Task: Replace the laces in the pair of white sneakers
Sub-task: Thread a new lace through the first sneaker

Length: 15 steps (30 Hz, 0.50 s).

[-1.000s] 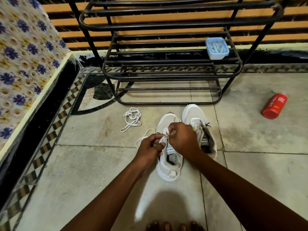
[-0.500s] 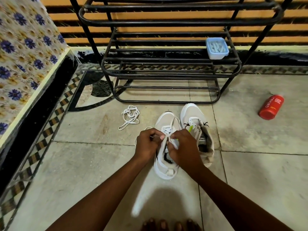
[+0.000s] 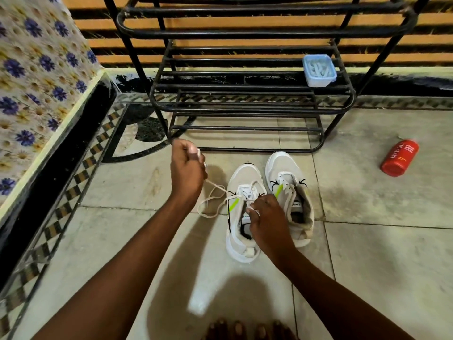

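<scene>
Left hand [image 3: 187,171] raised, pinching lace [image 3: 215,192]; right hand [image 3: 266,217] gripping left sneaker [image 3: 241,217]; right sneaker [image 3: 290,192] just beside.

2 white sneakers: left one [image 3: 241,217], right one [image 3: 289,192], side by side on the floor. 1 lace [image 3: 215,192] visible. 2 hands: left [image 3: 187,168], right [image 3: 267,219]. 1 black metal shoe rack [image 3: 245,94]. 1 blue lidded container [image 3: 318,69] on the rack. 1 red bottle [image 3: 399,158] lying on the floor. Toes [image 3: 245,330] at bottom edge, count unclear.
</scene>
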Available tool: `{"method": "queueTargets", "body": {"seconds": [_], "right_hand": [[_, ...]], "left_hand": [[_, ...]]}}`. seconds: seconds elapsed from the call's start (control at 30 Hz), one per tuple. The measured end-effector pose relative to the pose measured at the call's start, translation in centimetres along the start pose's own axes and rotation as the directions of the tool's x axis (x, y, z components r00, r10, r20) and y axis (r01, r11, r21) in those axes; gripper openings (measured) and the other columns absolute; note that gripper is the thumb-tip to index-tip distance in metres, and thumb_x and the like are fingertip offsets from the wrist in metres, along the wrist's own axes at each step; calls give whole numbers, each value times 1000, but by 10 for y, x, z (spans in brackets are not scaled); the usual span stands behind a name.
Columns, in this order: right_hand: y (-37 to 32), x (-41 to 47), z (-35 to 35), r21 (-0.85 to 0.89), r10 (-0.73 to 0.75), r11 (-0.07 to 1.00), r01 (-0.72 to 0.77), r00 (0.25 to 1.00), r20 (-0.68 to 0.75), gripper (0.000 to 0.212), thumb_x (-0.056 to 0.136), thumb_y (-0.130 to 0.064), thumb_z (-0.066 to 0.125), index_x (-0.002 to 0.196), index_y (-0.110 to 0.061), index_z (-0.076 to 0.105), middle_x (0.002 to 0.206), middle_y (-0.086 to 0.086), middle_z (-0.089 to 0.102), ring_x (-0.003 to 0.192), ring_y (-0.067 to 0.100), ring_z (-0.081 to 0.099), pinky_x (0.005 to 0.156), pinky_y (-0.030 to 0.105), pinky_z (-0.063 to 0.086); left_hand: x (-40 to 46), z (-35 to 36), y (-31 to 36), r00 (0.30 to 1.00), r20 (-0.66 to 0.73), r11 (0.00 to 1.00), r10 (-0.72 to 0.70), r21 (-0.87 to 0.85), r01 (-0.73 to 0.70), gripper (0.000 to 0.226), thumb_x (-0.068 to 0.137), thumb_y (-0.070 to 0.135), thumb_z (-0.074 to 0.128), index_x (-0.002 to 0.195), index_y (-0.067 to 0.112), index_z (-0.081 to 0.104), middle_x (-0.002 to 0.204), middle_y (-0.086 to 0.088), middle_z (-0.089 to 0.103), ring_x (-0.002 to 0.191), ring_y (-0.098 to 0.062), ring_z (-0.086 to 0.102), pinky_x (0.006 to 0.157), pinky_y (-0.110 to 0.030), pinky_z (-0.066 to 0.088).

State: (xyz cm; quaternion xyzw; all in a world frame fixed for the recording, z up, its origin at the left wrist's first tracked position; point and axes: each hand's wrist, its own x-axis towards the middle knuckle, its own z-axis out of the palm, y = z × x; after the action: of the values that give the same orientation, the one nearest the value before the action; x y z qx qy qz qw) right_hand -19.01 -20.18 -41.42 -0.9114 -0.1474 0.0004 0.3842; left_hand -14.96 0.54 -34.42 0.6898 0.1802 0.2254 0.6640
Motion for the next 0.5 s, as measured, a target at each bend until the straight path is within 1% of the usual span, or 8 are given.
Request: {"method": "queueTargets", "body": {"seconds": [0.07,0.13,0.2,0.27,0.33,0.37,0.43,0.5], "right_hand": [[2,-1,2,-37,16,999,-15,1000,18,12,92,0,57,101,1,65,108,20,55,100,32,51,85,30,39],[4,0,4,-132,-13,991,19,999,51,14,87,8,57,97,6,67,104,26,56,98,39,51,84,40,38],[7,1,5,-179,-14,983,27,997,74,16,86,8,55,98,7,66,104,27,55,98,39,49,82,34,33],[11,3,7,-183,5,983,9,997,73,18,89,4,52,100,6,66,106,25,54,99,36,47,79,25,26],[11,3,8,-161,40,987,-27,996,74,20,92,-3,48,102,3,65,108,21,52,100,32,46,79,21,23],[10,2,7,-147,54,988,-41,995,86,20,93,-4,48,102,3,65,108,20,52,100,31,46,80,20,24],[8,2,5,-158,31,987,-16,995,94,17,91,-1,51,98,4,65,105,20,53,99,33,48,81,24,27],[1,2,0,-153,3,988,3,999,43,12,91,1,52,92,2,63,98,19,54,93,34,52,78,27,34]], "left_hand": [[-1,-12,-15,917,351,872,187,371,-320,8,102,11,48,96,17,50,77,5,56,69,-22,52,66,-46,51],[-9,-19,-30,739,665,621,105,536,-571,5,96,23,66,97,20,62,94,4,53,88,-19,50,78,-46,51],[-17,-20,-39,681,732,495,-2,593,-636,16,89,43,73,91,27,70,106,3,49,98,-23,45,83,-44,48],[-24,-17,-38,741,669,576,61,583,-573,18,89,51,62,83,34,67,111,6,53,101,-27,49,86,-47,46],[-29,-10,-23,849,521,815,81,455,-357,15,97,39,54,86,31,58,107,5,65,104,-31,61,90,-51,50],[-30,-5,-14,891,453,928,11,328,-178,17,103,29,51,87,24,53,98,0,70,100,-32,68,90,-52,54],[-29,7,2,944,292,986,-151,115,123,24,112,19,41,89,15,44,71,-6,61,71,-27,70,78,-44,57],[-25,7,9,972,182,988,-150,70,139,29,114,25,37,87,15,39,62,0,44,49,-16,47,55,-32,51]]}}
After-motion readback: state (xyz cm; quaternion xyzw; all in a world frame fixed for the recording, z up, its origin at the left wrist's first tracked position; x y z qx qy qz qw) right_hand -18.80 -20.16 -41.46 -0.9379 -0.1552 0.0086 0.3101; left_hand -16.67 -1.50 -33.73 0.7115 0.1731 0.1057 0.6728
